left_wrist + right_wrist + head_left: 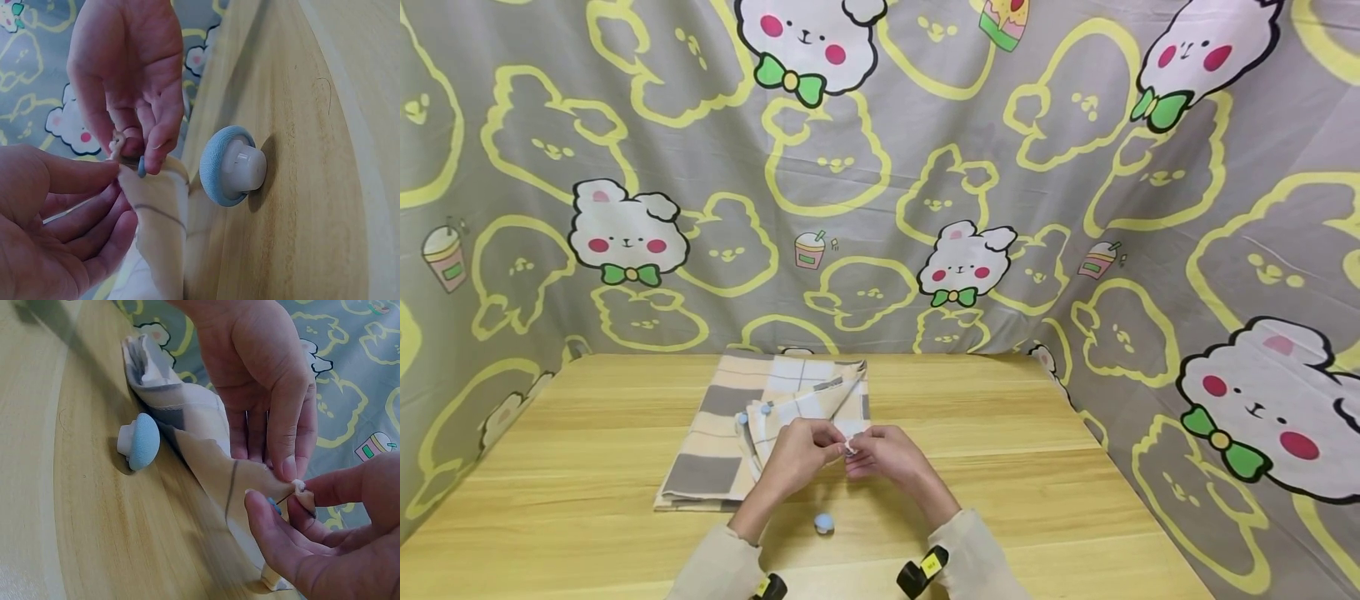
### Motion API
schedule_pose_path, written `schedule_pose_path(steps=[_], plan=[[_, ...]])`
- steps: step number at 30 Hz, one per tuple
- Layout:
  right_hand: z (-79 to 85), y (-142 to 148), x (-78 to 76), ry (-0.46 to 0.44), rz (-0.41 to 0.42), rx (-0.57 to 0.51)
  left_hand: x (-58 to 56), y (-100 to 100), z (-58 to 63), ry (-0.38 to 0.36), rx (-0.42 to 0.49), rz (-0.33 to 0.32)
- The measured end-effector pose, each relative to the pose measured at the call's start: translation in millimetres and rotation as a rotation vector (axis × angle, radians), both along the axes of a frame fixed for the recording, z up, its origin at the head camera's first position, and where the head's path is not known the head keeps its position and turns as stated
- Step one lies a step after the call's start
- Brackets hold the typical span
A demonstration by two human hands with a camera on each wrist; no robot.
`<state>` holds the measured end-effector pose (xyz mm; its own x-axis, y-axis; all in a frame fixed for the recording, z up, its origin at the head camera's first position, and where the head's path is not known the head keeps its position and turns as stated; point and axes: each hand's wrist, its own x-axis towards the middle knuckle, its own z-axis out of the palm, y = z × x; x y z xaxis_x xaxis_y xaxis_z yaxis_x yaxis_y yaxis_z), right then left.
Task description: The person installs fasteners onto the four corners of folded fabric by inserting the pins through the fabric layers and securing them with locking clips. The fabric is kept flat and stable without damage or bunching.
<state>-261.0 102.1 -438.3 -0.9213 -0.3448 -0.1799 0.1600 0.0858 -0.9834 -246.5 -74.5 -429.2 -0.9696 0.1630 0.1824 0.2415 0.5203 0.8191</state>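
Note:
A folded plaid cloth (703, 475) in beige, grey and white lies on the table, its near right corner drawn up between both hands. My left hand (797, 454) pinches that corner between thumb and finger. Across from it, my right hand (891, 452) has a small blue piece (274, 505) between thumb and fingers, with a thin pin running from it to the bunched corner (303, 495). The fingers partly hide this piece. On the table just nearer than the hands lies a blue mushroom-shaped fastener (228, 165) with a white stem, touched by neither hand.
Two more blue fasteners, one (766, 409) and another (742, 418), sit on the cloth's turned-back layers. The wooden table (985, 400) runs back to a grey patterned curtain (850, 317), which also hangs at both sides.

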Motion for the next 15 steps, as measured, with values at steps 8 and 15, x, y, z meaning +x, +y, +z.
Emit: schedule_pose_path(steps=[8, 15], plan=[[-0.1, -1.4, 0.4, 0.006, -0.005, -0.006, 0.5, 0.0, -0.7, 0.029, -0.005, -0.011], [0.0, -1.7, 1.4, 0.008, 0.002, 0.015, 1.0, -0.1, -0.8, 0.053, -0.025, -0.024]])
